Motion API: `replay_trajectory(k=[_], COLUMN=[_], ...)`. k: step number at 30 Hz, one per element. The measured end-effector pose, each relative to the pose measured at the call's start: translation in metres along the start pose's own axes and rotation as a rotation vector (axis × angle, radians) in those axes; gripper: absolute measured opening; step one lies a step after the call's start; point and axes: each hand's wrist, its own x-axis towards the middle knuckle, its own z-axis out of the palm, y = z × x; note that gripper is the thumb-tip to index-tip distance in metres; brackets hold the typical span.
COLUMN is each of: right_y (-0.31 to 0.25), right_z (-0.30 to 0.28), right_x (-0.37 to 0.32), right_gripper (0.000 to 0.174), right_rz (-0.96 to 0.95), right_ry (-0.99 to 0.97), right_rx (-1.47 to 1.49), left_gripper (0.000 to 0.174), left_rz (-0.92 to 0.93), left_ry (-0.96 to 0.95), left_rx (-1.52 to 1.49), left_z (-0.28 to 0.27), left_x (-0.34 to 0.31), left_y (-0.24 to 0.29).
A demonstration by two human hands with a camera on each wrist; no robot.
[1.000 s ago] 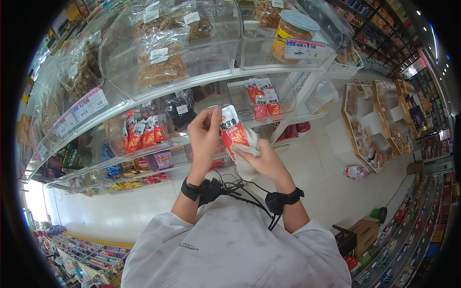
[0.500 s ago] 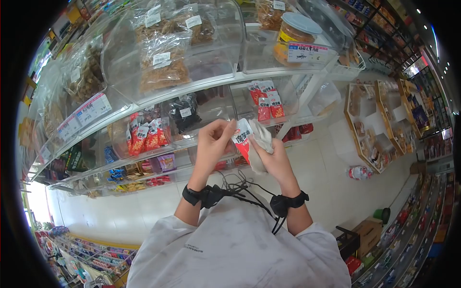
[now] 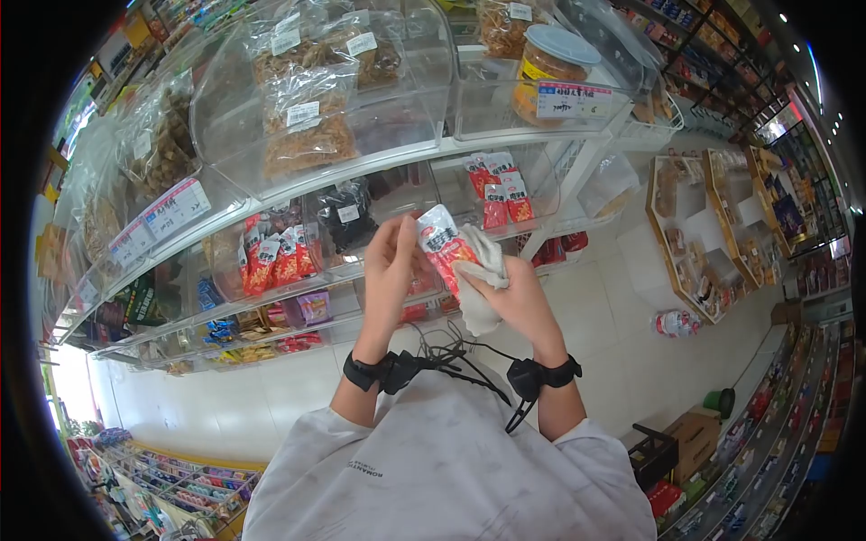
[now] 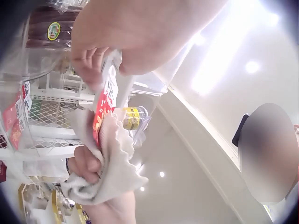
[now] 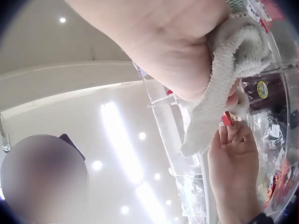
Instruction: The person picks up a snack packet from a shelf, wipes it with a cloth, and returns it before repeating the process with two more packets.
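Note:
A red and white snack packet (image 3: 440,236) is held up in front of the lower shelf, tilted, its printed front showing in the head view. My right hand (image 3: 525,298) grips its lower right side through a whitish cloth (image 3: 478,311), the thumb lying across the front. The cloth's loose end hangs below the packet. At the upper left edge, my left hand (image 3: 390,266) pinches the packet between thumb and fingers, as the left wrist view shows. From the right wrist, the ribbed cloth (image 5: 219,88) hides most of the packet.
Clear bins with bagged dried snacks (image 3: 307,135) line the upper shelf, beside a lidded tub (image 3: 555,68). Similar red packets (image 3: 280,257) and a black bag (image 3: 345,215) lie in the lower bins. Wooden display trays (image 3: 667,230) stand right on the tiled floor.
The packet and cloth shifted right, then back left. More of the red front shows than half a second ago, and the cloth hangs lower. My left hand stays at the packet's upper edge.

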Motion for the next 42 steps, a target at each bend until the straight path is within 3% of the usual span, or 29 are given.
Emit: replay_trajectory(k=[3,6,10,12,15,16,17,18,19,23,26,28,31,38,40,41,42], right_y=[-0.009,-0.005,-0.013,-0.009,-0.008,-0.005,-0.002,-0.004,-0.018,-0.001,0.001,0.004,0.004,-0.003,-0.003,0.000,0.001], right_z=[-0.006,-0.003,0.018,0.021,0.025,0.022,0.016,0.013,0.008,0.018,0.021,0.023,0.029,0.040,0.036,0.029,0.024], right_x=[0.003,0.004,-0.004,-0.005,-0.004,-0.005,-0.007,-0.008,-0.005,0.001,0.006,0.003,0.008,0.010,0.010,0.012,0.014], right_gripper=[0.025,0.021,0.026,0.026,0.022,0.025,0.028,0.031,0.032,0.033,0.034,0.032,0.027,0.028,0.028,0.030,0.030], right_rz=[-0.022,-0.146,-0.230,-0.224,-0.279,-0.184,-0.090,0.004,0.157,0.110,0.095,0.030,-0.212,-0.137,-0.123,0.021,0.049], right_ry=[0.071,-0.125,-0.251,-0.286,-0.163,-0.058,0.045,0.148,0.215,0.084,0.161,0.221,0.352,0.294,0.371,0.379,0.420], right_rx=[-0.076,-0.383,-0.298,-0.250,0.014,0.024,0.034,0.043,0.262,0.322,0.415,0.201,-0.065,0.048,0.011,0.185,0.218], left_gripper=[0.057,0.058,0.065,0.065,0.063,0.063,0.059,0.057,0.055,0.040,0.032,0.031,0.027,0.028,0.032,0.035,0.039], left_rz=[-0.106,-0.077,-0.254,-0.251,-0.203,-0.175,-0.211,-0.224,-0.238,-0.331,-0.409,-0.389,-0.336,-0.203,-0.207,-0.206,-0.166], left_ry=[-0.204,-0.236,-0.253,-0.250,-0.074,0.014,0.068,-0.061,-0.188,-0.522,-0.614,-0.763,-0.717,-0.722,-0.513,-0.409,-0.258], left_rx=[0.002,0.088,-0.143,-0.239,-0.361,-0.398,-0.251,-0.195,-0.138,-0.051,0.017,0.009,0.044,0.140,0.151,0.157,0.198], left_z=[0.008,0.026,0.023,0.012,0.007,0.007,0.001,-0.006,-0.013,-0.008,0.001,-0.008,-0.017,-0.060,-0.084,-0.099,-0.116], left_x=[-0.012,-0.024,-0.019,-0.014,-0.014,-0.013,-0.015,-0.014,-0.014,-0.029,-0.036,-0.031,-0.032,-0.027,-0.031,-0.032,-0.029], left_y=[-0.007,-0.010,-0.011,-0.006,-0.009,-0.009,-0.004,-0.004,-0.004,-0.013,0.001,-0.003,0.011,0.028,0.032,0.035,0.040])
